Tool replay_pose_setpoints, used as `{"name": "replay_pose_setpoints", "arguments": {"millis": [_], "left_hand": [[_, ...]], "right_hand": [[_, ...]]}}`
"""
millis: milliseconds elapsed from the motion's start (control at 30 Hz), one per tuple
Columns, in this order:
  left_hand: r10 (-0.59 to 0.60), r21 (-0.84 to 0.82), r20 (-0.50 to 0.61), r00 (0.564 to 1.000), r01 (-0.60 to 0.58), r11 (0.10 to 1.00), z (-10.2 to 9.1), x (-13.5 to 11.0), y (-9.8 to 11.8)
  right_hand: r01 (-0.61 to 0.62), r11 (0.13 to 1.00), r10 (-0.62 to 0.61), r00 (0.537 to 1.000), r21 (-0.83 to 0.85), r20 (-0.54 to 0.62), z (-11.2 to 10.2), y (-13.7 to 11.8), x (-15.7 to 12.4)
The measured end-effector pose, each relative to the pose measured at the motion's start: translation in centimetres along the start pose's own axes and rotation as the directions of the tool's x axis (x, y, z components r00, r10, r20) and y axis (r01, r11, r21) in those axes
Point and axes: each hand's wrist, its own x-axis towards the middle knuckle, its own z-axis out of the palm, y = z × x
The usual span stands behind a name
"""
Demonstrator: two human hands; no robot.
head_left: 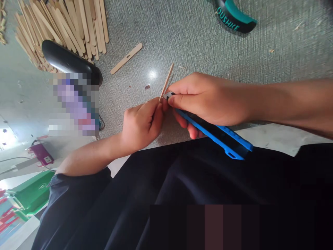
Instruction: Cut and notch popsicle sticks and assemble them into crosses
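Near the table's front edge, my left hand (143,121) is closed around the lower end of a wooden craft stick (167,80), which points up and slightly right, edge toward me. My right hand (200,99) grips a blue and black utility knife (213,132). Its handle slants down to the right over my dark clothing. The knife's metal head lies against or just beside the stick, close to my left fingertips; the exact contact is hidden. A second craft stick (126,58), with a small dark hole at its middle, lies flat up and left of my hands.
A large pile of craft sticks (75,27) is at the upper left, with a glossy black case (71,62) against it. Below that lies a pixelated purple object (75,104). A black and teal tool handle (235,17) rests at the top right. Small wood chips (147,87) are scattered about.
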Motion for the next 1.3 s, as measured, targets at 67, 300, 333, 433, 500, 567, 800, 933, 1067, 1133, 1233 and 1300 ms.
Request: {"name": "replay_pose_setpoints", "arguments": {"millis": [67, 300, 333, 433, 500, 567, 800, 933, 1067, 1133, 1233, 1300], "left_hand": [[0.025, 0.018, -0.011, 1.0, -0.025, 1.0, 0.1, 0.0, 0.0], [0.194, 0.197, -0.033, 0.98, -0.184, 0.963, 0.4, -0.2, -0.4], [0.23, 0.239, -0.036, 0.972, -0.215, 0.947, 0.5, -0.2, -0.5], [0.25, 0.27, -0.028, 0.968, -0.234, 0.934, 0.5, -0.3, -0.5], [0.176, 0.179, -0.023, 0.984, -0.169, 0.969, 0.2, -0.2, -0.2], [0.039, 0.016, 0.004, 0.999, -0.039, 0.999, -0.2, -0.2, 0.1], [-0.232, -0.538, 0.15, 0.961, 0.276, 0.797, -0.6, 0.0, 0.0], [-0.261, -0.65, 0.206, 0.943, 0.331, 0.684, -0.7, 0.4, 0.1], [-0.268, -0.718, 0.259, 0.928, 0.37, 0.589, -0.9, 0.7, 0.4], [-0.275, -0.729, 0.277, 0.921, 0.388, 0.565, -1.0, 0.8, 0.5], [-0.3, -0.702, 0.312, 0.901, 0.432, 0.566, -1.1, 0.8, 0.5], [-0.324, -0.652, 0.339, 0.883, 0.469, 0.596, -1.2, 0.7, 0.4]], "right_hand": [[-0.002, 1.0, 0.002, 1.0, -0.005, 0.006, -0.1, 0.0, 0.1], [-0.079, 0.997, 0.079, 0.997, -0.023, 0.02, -0.2, -1.3, -0.9], [-0.09, 0.996, 0.09, 0.996, -0.026, 0.021, -0.2, -1.5, -1.0], [-0.103, 0.994, 0.103, 0.994, -0.029, 0.02, -0.1, -1.7, -1.2], [-0.089, 0.996, 0.089, 0.995, -0.015, 0.032, -0.1, -1.5, -1.1], [-0.063, 0.998, 0.063, 0.997, -0.001, 0.052, -0.2, -1.3, -0.9], [0.171, 0.985, -0.169, 0.983, -0.026, 0.077, -1.0, 0.0, -0.2], [0.25, 0.968, -0.246, 0.966, -0.031, 0.083, -1.8, 0.8, -0.4], [0.285, 0.958, -0.28, 0.951, -0.025, 0.131, -1.9, 0.5, -1.0], [0.264, 0.964, -0.259, 0.959, -0.028, 0.12, -1.7, -0.2, -1.6], [0.176, 0.984, -0.175, 0.982, -0.006, 0.074, -1.1, -1.4, -2.4], [0.123, 0.992, -0.124, 0.99, 0.022, 0.06, -0.8, -1.9, -2.8]]}}
